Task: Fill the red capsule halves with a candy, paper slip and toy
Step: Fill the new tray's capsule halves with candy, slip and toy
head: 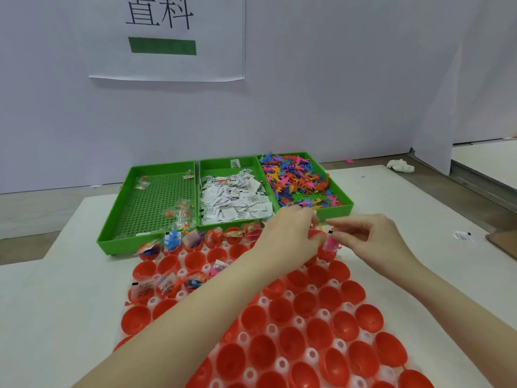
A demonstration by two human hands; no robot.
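Both hands meet just in front of the middle green tray (228, 163), the one w/ paper slips (237, 200). Left hand (288, 236) has fingers curled round a red capsule half (316, 234); right hand (363, 236) pinches a slip over a pink toy (331, 245). Candy tray (156, 166) sits left of it, toy tray (340, 204) right. Rest of the red capsule halves (279, 331) sit in a white holder nearer me on the table (56, 303), back rows partly filled.

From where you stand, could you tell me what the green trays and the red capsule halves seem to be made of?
Green trays: opaque moulded plastic, it seems, with perforated floors and a slight sheen. Red capsule halves: thin glossy plastic, seemingly translucent, with highlights inside.
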